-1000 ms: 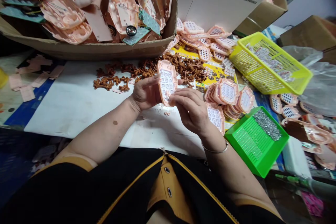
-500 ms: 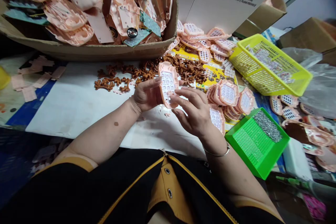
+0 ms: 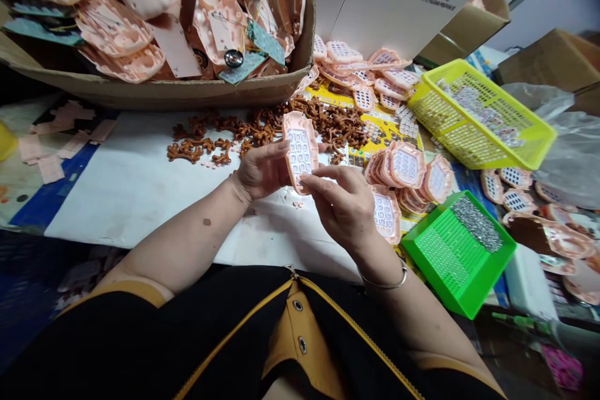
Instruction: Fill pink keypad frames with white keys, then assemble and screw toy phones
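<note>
Between my hands, above the white table surface, is a pink plastic toy-phone shell (image 3: 300,150) with a white keypad sheet set into it. My left hand (image 3: 262,170) grips it along its left side, thumb at the front edge and the other fingers partly hidden behind. On the lower right of the shell, my right hand (image 3: 342,200) presses with thumb and index finger close together and its other fingers curled. Whether a small part sits under those fingertips is hidden. Stacked pink shells with keypads (image 3: 405,164) stand just right of my right hand.
Brown bone-shaped plastic pieces (image 3: 257,128) lie heaped behind my hands. A cardboard box (image 3: 187,92) of pink shells and circuit boards stands at the back left. Rightward are a green basket (image 3: 435,262) with small metal screws and a yellow basket (image 3: 487,137) with white keypads.
My right hand's fingers have drawn together and moved slightly left and down onto the lower part of the shell. The left hand keeps its hold.
</note>
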`<move>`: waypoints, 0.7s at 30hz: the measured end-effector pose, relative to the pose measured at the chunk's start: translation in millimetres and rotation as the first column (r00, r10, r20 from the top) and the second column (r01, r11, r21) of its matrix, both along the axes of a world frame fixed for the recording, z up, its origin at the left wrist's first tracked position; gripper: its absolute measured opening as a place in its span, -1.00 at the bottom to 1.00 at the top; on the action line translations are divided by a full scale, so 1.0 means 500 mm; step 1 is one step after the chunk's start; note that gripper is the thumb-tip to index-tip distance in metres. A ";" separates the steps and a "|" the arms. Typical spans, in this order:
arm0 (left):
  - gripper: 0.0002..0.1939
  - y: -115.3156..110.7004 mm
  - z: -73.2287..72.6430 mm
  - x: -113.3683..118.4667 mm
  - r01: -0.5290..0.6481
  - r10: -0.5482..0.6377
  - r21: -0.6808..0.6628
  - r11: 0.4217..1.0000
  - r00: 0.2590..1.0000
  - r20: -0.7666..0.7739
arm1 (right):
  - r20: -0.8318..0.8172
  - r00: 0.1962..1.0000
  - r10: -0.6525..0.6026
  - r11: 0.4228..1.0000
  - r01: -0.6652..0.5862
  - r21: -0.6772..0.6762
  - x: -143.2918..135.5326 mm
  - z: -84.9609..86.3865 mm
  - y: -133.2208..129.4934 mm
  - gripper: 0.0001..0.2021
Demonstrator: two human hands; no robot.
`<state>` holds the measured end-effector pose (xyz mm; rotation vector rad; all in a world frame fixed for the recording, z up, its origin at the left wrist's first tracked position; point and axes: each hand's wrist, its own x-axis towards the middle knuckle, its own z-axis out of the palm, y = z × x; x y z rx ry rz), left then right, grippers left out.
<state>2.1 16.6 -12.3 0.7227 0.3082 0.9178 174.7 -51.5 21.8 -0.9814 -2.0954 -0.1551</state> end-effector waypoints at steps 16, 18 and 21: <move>-0.37 -0.019 0.008 0.014 0.119 -0.121 -0.040 0.992 0.992 -0.043 | 0.169 0.983 -0.066 0.977 0.029 0.212 0.019 -0.007 -0.034 -0.77; -0.37 -0.019 0.010 0.014 0.153 -0.154 -0.018 0.988 0.985 -0.075 | 0.201 0.974 -0.102 0.976 0.059 0.208 0.044 0.009 -0.053 -0.79; -0.32 -0.013 0.014 0.011 0.162 -0.161 -0.006 0.987 0.978 -0.129 | 0.313 0.932 -0.183 0.977 0.138 0.163 0.099 0.032 -0.095 -0.82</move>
